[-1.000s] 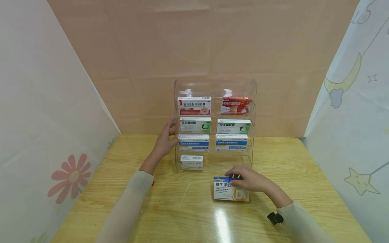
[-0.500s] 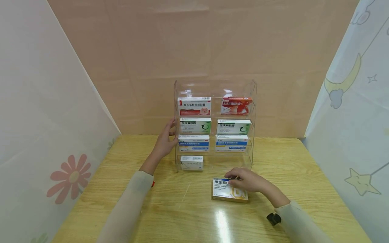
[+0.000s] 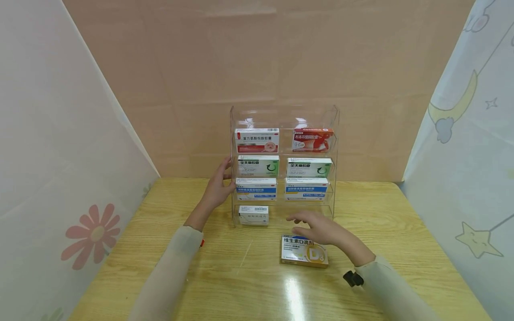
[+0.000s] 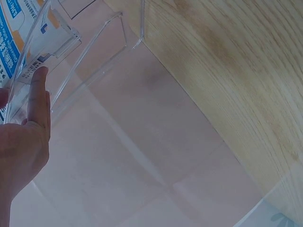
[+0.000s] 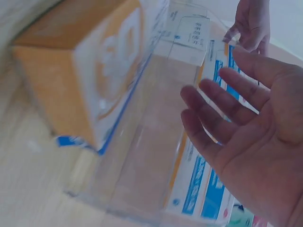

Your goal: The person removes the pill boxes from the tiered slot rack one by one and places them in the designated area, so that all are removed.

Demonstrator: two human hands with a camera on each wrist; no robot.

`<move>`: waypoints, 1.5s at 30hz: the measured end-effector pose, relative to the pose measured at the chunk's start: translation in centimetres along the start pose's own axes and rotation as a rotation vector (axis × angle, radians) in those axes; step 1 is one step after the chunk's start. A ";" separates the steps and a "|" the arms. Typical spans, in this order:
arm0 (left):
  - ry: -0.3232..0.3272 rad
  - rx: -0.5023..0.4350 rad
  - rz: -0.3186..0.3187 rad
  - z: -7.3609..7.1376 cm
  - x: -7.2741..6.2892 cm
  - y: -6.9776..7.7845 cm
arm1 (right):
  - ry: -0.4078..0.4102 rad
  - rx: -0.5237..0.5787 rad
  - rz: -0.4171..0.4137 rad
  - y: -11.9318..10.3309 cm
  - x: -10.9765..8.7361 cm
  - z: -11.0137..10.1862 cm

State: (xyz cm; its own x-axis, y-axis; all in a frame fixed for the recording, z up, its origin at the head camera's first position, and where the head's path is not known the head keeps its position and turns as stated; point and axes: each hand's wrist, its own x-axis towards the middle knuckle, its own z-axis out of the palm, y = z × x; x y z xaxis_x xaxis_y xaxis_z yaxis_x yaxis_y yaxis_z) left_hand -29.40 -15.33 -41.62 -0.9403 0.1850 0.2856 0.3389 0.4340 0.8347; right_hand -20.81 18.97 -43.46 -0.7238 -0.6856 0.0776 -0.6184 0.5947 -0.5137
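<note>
A clear acrylic display rack (image 3: 305, 211) stands on the table, bearing several medicine boxes. My left hand (image 3: 218, 188) is at its left side; in the left wrist view one straight finger (image 4: 38, 97) lies along the side panel, the thumb by the front edge. A white, blue and orange vitamin D drops box (image 3: 299, 252) lies face up on the table before the rack's right half. My right hand (image 3: 317, 226) is over the box's far edge, empty, its fingers loosely bent and spread in the right wrist view.
In the rack, red-and-white (image 3: 257, 140) and red (image 3: 312, 140) boxes are on top, green-and-white boxes (image 3: 309, 167) below, then blue-and-white boxes (image 3: 306, 189). A small white box (image 3: 254, 215) sits at the lower left. Curtains (image 3: 257, 58) enclose the wooden table (image 3: 225, 276).
The drops box tipped from its propped-up stance to lie flat. My right hand let go of it and moved up and left. My left hand stayed at the rack.
</note>
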 end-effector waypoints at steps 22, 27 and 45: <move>-0.008 0.010 -0.004 0.1 -0.2 0.3 | 0.051 -0.119 0.098 -3.4 6.8 1.2; -0.004 0.010 -0.006 0.1 -0.2 0.1 | 0.039 -0.142 0.091 -4.0 7.9 1.7; -0.011 0.013 -0.019 0.0 -0.4 0.2 | 0.100 -0.378 0.035 -4.1 10.3 3.9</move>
State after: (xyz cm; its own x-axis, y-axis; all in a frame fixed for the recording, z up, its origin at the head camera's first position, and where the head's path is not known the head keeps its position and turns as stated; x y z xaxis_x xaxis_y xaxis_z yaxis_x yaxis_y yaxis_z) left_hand -28.94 -15.31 -41.56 -0.9462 0.1859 0.2648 0.3215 0.4485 0.8340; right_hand -24.52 7.80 -43.90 -0.7609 -0.6293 0.1583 -0.6488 0.7422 -0.1681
